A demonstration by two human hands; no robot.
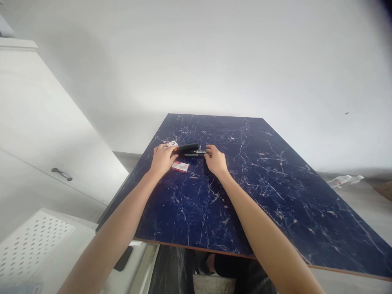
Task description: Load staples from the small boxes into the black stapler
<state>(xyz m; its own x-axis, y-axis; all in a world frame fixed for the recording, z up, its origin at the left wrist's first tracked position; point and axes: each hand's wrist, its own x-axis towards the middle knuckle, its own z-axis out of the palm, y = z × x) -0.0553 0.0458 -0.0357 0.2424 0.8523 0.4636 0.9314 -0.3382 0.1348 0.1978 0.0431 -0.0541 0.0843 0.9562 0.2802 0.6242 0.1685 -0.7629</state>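
Note:
A black stapler (pixel 188 148) lies on the dark blue marbled table, its upper arm raised from its metallic lower part (pixel 196 153). My left hand (pixel 163 159) is closed around the stapler's left end. The thumb and fingers of my right hand (pixel 215 159) pinch the right tip of the metallic part. A small white box (pixel 172 143) with dark print shows just behind my left fingers. In front of the stapler, near my left thumb, a red and white box (pixel 180 166) lies flat.
The blue table (pixel 245 179) reaches back to a white wall. A white cabinet (pixel 55 122) with a dark handle stands at the left, above a white perforated item (pixel 33 234). Clear plastic packaging (pixel 344 181) lies beyond the right edge. My legs are below the front edge.

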